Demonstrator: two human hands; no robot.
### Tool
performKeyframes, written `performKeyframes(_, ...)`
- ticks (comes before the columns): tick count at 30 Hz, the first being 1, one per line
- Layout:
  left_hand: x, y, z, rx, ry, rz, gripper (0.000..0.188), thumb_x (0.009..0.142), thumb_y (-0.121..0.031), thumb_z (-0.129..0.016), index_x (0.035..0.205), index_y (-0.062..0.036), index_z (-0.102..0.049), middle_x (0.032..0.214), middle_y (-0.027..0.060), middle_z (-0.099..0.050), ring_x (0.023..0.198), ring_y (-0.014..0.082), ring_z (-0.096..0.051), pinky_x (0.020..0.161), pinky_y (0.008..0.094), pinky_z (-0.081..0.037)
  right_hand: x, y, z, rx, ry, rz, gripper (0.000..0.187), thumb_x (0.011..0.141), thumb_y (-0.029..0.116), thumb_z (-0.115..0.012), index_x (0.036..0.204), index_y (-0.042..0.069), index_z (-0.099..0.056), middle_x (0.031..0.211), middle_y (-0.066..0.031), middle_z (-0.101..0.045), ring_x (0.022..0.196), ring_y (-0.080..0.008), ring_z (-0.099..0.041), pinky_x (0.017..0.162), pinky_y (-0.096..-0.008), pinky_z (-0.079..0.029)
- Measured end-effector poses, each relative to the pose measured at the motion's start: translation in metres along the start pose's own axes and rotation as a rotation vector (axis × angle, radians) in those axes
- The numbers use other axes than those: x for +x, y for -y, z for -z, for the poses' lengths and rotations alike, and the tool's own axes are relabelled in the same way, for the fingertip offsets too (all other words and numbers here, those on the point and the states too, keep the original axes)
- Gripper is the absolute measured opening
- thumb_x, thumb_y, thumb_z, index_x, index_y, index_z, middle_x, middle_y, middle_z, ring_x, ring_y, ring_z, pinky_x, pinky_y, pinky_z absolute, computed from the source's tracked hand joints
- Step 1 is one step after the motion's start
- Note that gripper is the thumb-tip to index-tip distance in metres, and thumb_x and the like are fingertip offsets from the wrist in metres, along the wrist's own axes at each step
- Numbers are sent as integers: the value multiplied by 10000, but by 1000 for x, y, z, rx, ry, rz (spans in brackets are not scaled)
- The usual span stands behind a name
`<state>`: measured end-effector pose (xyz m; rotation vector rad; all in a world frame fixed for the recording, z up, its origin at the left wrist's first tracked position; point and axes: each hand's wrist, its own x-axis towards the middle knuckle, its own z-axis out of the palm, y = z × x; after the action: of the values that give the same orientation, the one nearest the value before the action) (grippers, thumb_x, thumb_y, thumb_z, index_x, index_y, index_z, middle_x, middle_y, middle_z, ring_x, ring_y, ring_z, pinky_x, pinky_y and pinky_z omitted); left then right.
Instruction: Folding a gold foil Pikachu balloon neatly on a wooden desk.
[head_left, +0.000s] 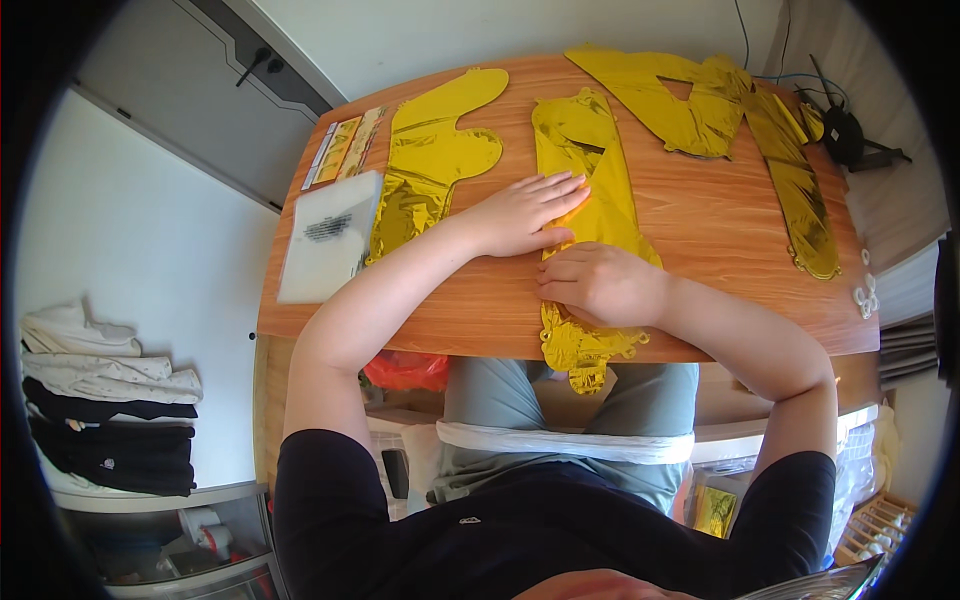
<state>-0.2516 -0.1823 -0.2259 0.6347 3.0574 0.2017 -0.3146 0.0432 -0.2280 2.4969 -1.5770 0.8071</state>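
Note:
A flat gold foil balloon [612, 205] lies lengthwise on the wooden table in front of me, its tabbed lower end hanging over the near edge. My left hand [522, 215] rests on its upper left part, palm down with the fingers stretched out. Just below, my right hand [605, 283] is closed with bent fingers at the balloon's left side, gripping the foil; its fingertips are partly hidden. To the left lies another gold foil balloon [420, 150] with rounded lobes. At the far right are more flat gold foil balloons [695, 110], one strip reaching toward me.
On the table's left stand a clear plastic sleeve [325, 240] and printed cards [343, 148]. Small white rings [866, 298] sit at the right edge, below a black stand [845, 135]. The wooden table's [690, 330] near edge is above my lap, with a red bag [408, 370] beneath.

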Motion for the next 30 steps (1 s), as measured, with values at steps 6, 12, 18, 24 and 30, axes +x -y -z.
performKeyframes(6,18,18,9,-770,-142,160,624,1042,-247,-598,1599,-92,-362,1637,175,-375,1476,266,-425,1200,407,-358,-4,0,0,1,40,-29,283,822,107,-718,1096,59,-665,1079,-115,-661,1062,-304,-661,951,-418,-538)
performKeyframes(12,51,93,22,-432,-473,600,413,994,-287,-657,1332,-51,-646,1374,150,-638,1161,250,-664,988,372,-515,-1,3,-1,2,47,-47,519,843,106,-721,1341,57,-582,1116,-130,-667,1081,-314,-664,956,-418,-537)
performKeyframes(18,69,131,20,-349,-406,834,363,914,-421,-705,1091,-108,-759,1121,57,-756,1014,236,-704,904,383,-533,-2,3,1,1,30,-24,543,856,125,-706,1370,57,-543,1077,-119,-651,1063,-304,-657,946,-419,-530)
performKeyframes(24,76,145,24,-465,-294,836,357,881,-441,-738,1030,-120,-787,1076,34,-771,1006,216,-703,889,371,-524,-3,1,-1,15,37,-16,544,858,133,-707,1371,60,-543,1075,-116,-647,1066,-302,-652,954,-424,-524)
performKeyframes(30,79,136,26,-439,-294,778,341,871,-417,-754,1019,-111,-784,1038,53,-763,1006,206,-692,911,356,-502,-4,1,-1,13,30,-16,526,866,135,-697,1365,64,-547,1076,-116,-646,1072,-304,-650,957,-426,-519)
